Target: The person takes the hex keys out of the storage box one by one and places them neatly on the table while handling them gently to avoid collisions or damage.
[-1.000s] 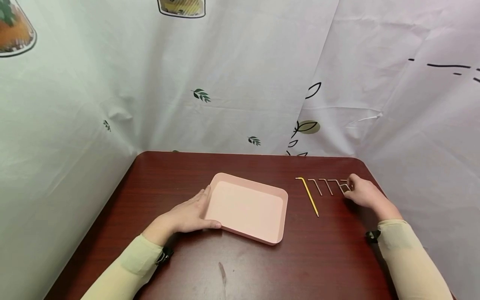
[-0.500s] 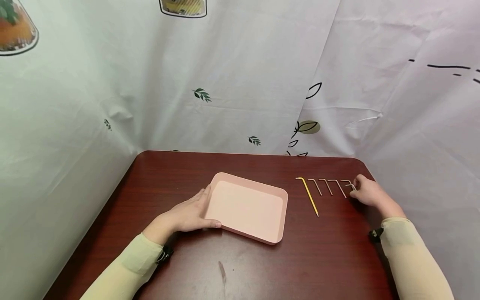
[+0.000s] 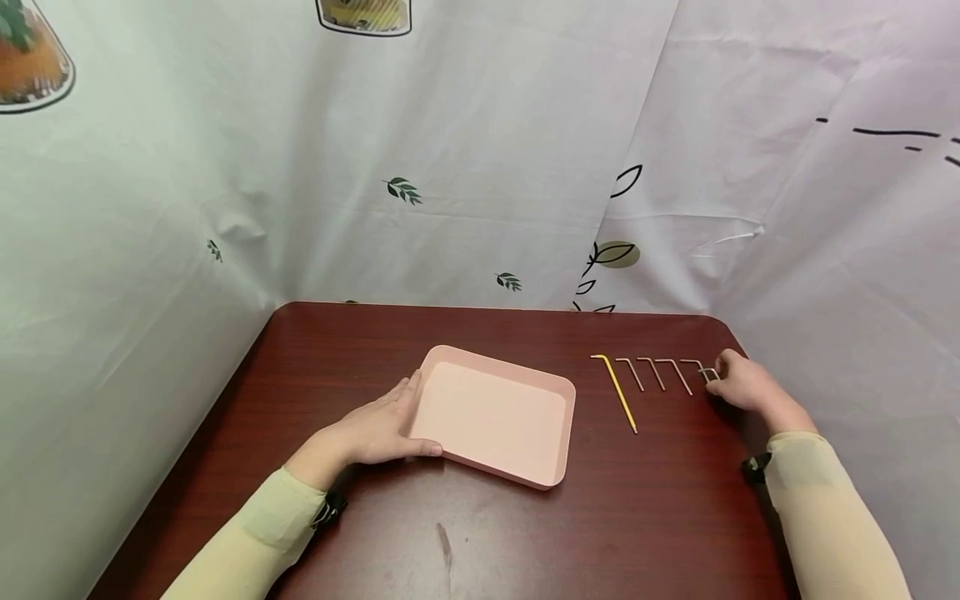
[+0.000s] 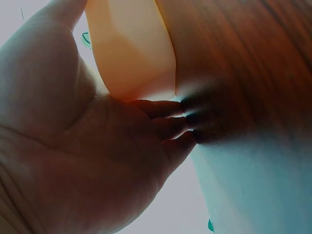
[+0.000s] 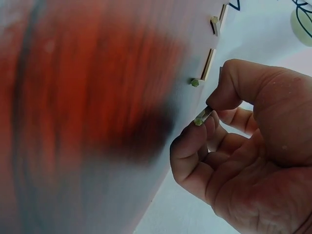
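A pink tray [image 3: 491, 412] lies slightly turned on the dark red table. My left hand [image 3: 378, 425] rests against its left end, fingers straight along the side and thumb at the front edge; in the left wrist view the fingertips reach down by the tray's wall [image 4: 134, 53]. At the far right, my right hand [image 3: 742, 383] pinches a small metal hex key [image 5: 204, 116] between thumb and fingers. Left of that hand is a row of hex keys: a long yellow hex key [image 3: 618, 396], then several shorter metal ones, such as this hex key [image 3: 678, 377].
The table [image 3: 585, 533] has a back edge close to a white patterned cloth [image 3: 480, 167] that hangs behind and at both sides. A dark smear [image 3: 445, 546] marks the table near its front. The right hand is near the table's right edge.
My right hand has moved a little to the right with the pinched hex key, uncovering more of the row. The left hand and the tray have stayed in place.
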Demonstrator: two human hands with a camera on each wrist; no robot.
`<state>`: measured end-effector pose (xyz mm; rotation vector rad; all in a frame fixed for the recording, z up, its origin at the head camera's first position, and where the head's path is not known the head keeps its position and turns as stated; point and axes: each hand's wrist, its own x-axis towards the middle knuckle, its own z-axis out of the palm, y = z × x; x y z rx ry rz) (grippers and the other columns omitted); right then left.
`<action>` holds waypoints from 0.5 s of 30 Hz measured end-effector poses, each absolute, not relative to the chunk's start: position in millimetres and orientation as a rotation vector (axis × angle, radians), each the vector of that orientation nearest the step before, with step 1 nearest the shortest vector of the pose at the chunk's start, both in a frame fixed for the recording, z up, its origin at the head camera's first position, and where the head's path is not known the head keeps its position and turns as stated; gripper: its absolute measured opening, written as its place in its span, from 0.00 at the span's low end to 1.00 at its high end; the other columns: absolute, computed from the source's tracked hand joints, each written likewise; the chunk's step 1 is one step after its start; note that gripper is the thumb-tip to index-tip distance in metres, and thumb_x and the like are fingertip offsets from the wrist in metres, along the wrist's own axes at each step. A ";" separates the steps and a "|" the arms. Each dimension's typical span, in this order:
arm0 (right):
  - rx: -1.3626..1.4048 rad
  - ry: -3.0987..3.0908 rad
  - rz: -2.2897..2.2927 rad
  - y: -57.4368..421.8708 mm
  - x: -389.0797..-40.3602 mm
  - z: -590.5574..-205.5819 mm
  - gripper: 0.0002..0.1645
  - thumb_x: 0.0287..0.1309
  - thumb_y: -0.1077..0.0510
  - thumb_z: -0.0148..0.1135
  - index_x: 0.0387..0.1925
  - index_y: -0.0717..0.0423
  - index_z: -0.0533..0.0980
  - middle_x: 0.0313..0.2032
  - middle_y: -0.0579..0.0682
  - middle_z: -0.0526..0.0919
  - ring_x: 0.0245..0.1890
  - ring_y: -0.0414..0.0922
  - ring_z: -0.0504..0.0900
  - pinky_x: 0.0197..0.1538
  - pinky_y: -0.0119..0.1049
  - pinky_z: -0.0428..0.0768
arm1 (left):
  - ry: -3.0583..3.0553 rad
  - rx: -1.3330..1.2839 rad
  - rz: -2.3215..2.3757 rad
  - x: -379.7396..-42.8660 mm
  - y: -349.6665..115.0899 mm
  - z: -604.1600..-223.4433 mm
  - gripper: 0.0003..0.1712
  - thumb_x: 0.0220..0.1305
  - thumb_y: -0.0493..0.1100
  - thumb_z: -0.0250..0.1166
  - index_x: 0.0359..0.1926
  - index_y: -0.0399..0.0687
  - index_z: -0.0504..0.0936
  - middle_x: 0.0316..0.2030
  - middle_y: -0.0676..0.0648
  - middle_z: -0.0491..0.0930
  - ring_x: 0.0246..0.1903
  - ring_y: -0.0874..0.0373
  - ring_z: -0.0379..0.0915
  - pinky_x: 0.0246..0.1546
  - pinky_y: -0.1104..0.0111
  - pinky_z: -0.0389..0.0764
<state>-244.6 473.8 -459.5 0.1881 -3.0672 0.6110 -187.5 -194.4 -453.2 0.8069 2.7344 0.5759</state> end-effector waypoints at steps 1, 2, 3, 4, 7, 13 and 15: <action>0.165 -3.059 0.587 477.1 -247.6 -464.5 0.17 0.55 0.58 0.71 0.37 0.60 0.70 0.28 0.56 0.77 0.31 0.58 0.76 0.38 0.52 0.74 | 2.735 0.806 0.575 -187.5 -194.4 -453.3 0.79 0.66 0.80 0.69 0.88 0.28 0.40 0.88 0.29 0.43 0.86 0.31 0.45 0.82 0.44 0.61; 0.140 -3.068 0.572 477.3 -248.7 -465.4 0.18 0.55 0.58 0.71 0.37 0.60 0.70 0.28 0.56 0.77 0.31 0.58 0.76 0.39 0.52 0.74 | 2.735 0.805 0.575 -187.5 -194.5 -453.4 0.79 0.66 0.80 0.69 0.88 0.28 0.40 0.88 0.29 0.43 0.86 0.31 0.45 0.82 0.44 0.61; 0.144 -3.064 0.572 479.6 -249.9 -466.8 0.18 0.55 0.58 0.71 0.36 0.60 0.70 0.28 0.56 0.76 0.30 0.58 0.75 0.38 0.51 0.73 | 2.735 0.805 0.574 -187.5 -194.5 -453.4 0.79 0.66 0.81 0.69 0.88 0.28 0.40 0.88 0.29 0.43 0.86 0.31 0.45 0.82 0.44 0.61; 0.140 -3.068 0.572 479.5 -249.9 -466.1 0.17 0.55 0.58 0.71 0.36 0.60 0.69 0.28 0.57 0.76 0.30 0.58 0.75 0.38 0.50 0.73 | 2.736 0.805 0.573 -187.5 -194.5 -453.5 0.79 0.66 0.80 0.69 0.88 0.28 0.40 0.88 0.29 0.43 0.86 0.31 0.46 0.82 0.44 0.61; 0.110 -3.089 0.551 475.6 -246.6 -459.8 0.17 0.56 0.59 0.70 0.36 0.61 0.69 0.28 0.56 0.76 0.30 0.57 0.75 0.38 0.49 0.73 | 2.735 0.802 0.574 -187.6 -194.3 -453.1 0.80 0.66 0.81 0.68 0.88 0.28 0.40 0.88 0.29 0.43 0.86 0.31 0.45 0.81 0.44 0.61; 0.107 -3.087 0.548 509.3 -268.5 -490.1 0.20 0.55 0.55 0.73 0.38 0.59 0.70 0.28 0.54 0.77 0.31 0.55 0.76 0.36 0.46 0.73 | 2.732 0.804 0.581 -187.6 -194.2 -452.2 0.80 0.65 0.83 0.67 0.88 0.28 0.40 0.88 0.30 0.43 0.86 0.31 0.45 0.82 0.44 0.61; 0.105 -3.077 0.530 513.8 -272.1 -495.2 0.19 0.54 0.55 0.73 0.38 0.58 0.71 0.28 0.54 0.77 0.31 0.55 0.75 0.35 0.46 0.72 | 2.732 0.807 0.581 -187.6 -194.4 -452.4 0.80 0.66 0.83 0.67 0.88 0.28 0.40 0.88 0.30 0.42 0.86 0.31 0.45 0.82 0.44 0.61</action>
